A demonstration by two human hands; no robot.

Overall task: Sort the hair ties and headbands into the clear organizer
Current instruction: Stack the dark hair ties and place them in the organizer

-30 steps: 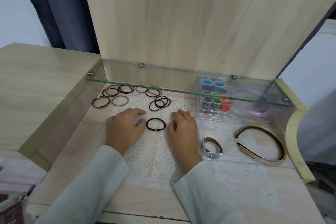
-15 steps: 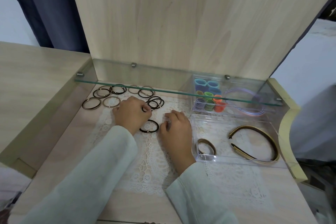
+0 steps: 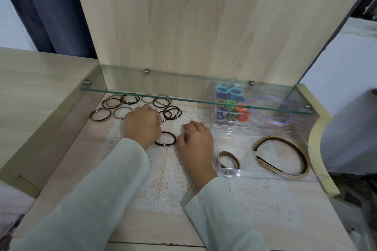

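1. No brand, label or readable writing shows on any item on the wooden surface [image 3: 61,173].
2. The person's left hand [image 3: 142,126] lies knuckles-up, fingers curled, at the near edge of a scatter of loose hair ties [image 3: 130,106]; whether it grips one cannot be told, since the fingertips are hidden.
3. The right hand [image 3: 196,141] rests on the lace doily [image 3: 163,185], fingers bent loosely inward, holding nothing visible.
4. A single black hair tie [image 3: 165,138] lies flat on the doily between the two hands, just beside the left wrist.
5. The clear organizer [image 3: 228,172] sits to the right of the hands; its near section holds a brown hair tie [image 3: 228,159] and a brown-and-tan headband [image 3: 285,155].
6. Its far compartments hold coloured ties [image 3: 231,106] in blue, green, purple and orange, with a lilac headband [image 3: 273,112] alongside.
7. A glass shelf [image 3: 142,90] spans the scene above the loose ties and the organizer's far half, partly overlapping the view of both.
8. An upright wooden panel [image 3: 204,22] closes off the back, with a dark curtain [image 3: 44,6] at left.
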